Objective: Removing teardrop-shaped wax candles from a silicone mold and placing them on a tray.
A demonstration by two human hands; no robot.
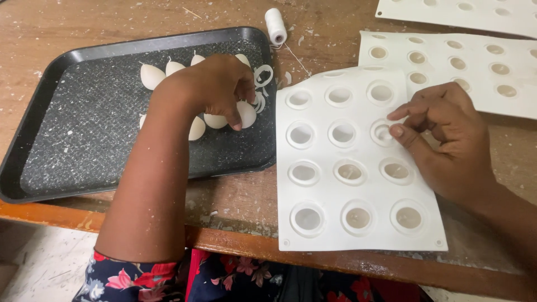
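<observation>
The left hand (221, 89) pinches a white egg-shaped casting (246, 113) at the tray's three o'clock edge; I judge it best set down gently beside its neighbours, tips aligned. The black tray (67, 134) holds two rows of such castings (152, 75). At three o'clock, the right hand (442, 134) pinches thumb to fingertips over a cavity of the white mould (358, 162), whose holes look emptied.
</observation>
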